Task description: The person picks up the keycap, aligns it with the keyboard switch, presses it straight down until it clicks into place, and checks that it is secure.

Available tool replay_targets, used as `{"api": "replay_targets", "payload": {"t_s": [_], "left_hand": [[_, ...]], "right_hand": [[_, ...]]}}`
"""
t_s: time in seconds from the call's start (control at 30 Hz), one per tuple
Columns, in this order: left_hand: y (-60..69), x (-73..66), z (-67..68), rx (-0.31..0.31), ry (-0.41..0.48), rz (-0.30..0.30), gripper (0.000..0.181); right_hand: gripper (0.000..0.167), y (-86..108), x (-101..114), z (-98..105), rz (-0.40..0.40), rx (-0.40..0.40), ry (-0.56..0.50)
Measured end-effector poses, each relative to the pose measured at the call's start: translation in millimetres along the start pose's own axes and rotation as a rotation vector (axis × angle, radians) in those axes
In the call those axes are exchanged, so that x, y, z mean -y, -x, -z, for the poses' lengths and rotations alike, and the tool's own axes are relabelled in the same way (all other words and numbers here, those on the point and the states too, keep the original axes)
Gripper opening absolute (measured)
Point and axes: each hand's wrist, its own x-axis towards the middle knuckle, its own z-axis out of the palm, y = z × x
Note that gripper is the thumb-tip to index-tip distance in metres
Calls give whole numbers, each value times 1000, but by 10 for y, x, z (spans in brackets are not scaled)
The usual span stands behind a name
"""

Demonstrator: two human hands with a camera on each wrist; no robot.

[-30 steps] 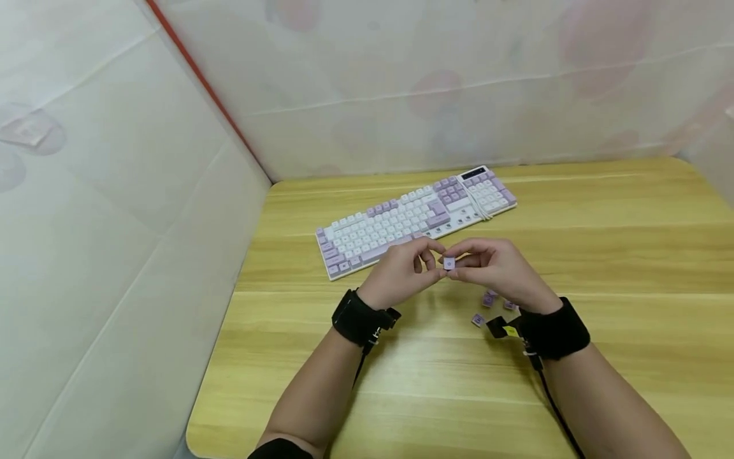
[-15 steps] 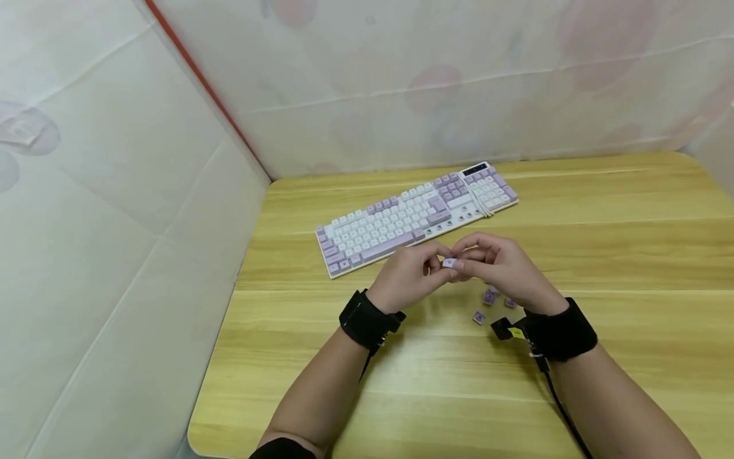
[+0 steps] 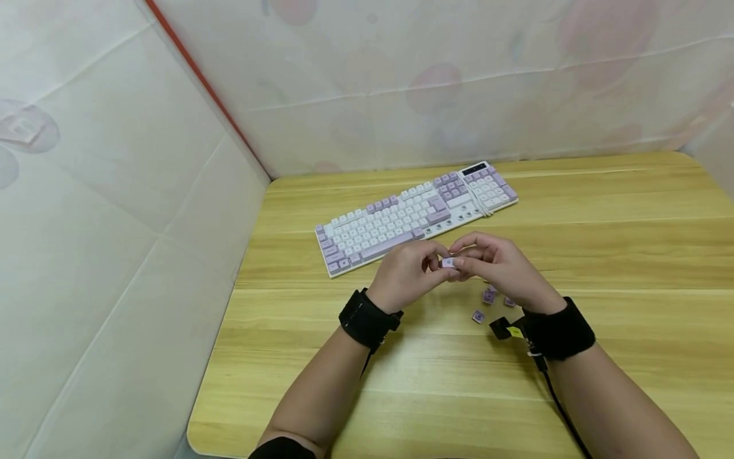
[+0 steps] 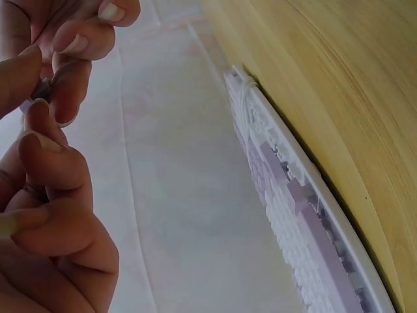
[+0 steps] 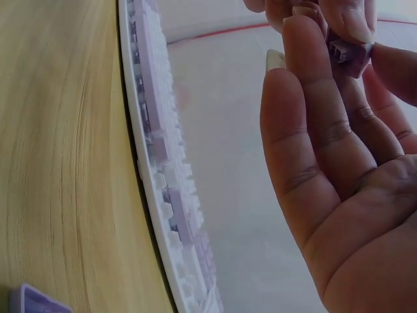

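Note:
A small light purple keycap (image 3: pixel 449 262) is held above the table, between the fingertips of both hands. The left hand (image 3: pixel 406 271) pinches it from the left, the right hand (image 3: pixel 504 271) from the right with thumb and fingers. In the right wrist view the hollow underside of the keycap (image 5: pixel 350 56) shows between the fingertips. The left wrist view has the keycap (image 4: pixel 40 90) mostly hidden by fingers. Just behind the hands lies a white and purple keyboard (image 3: pixel 384 226), with bare key sockets along its near right edge.
Several loose purple keycaps lie on the wooden table (image 3: pixel 424 408) below the right hand, one of them (image 3: pixel 478 317) nearest the front. A white cable (image 3: pixel 474 194) is bundled across the keyboard's right part. Pale patterned sheets (image 3: pixel 367 83) stand behind and left of the table.
Since a second ago the keycap has tilted between the fingers, and its top shows narrower. The right thumb has moved over its right side. The left hand has shifted slightly right.

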Motion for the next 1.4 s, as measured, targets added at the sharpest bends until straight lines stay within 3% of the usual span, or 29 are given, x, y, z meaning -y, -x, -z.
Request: {"api": "replay_targets", "payload": {"t_s": [0.53,1.2,1.4], "left_hand": [[0,-4,-5,-26,3,-51,15],[0,0,-24,-27,33,-67,16],[3,-12,20,-8,83,-86,15]], "right_hand": [[22,18,-27,28,35,29,-32],[21,28,-5,17,47,14,-25],[18,27,0,18,56,31,-98]]}}
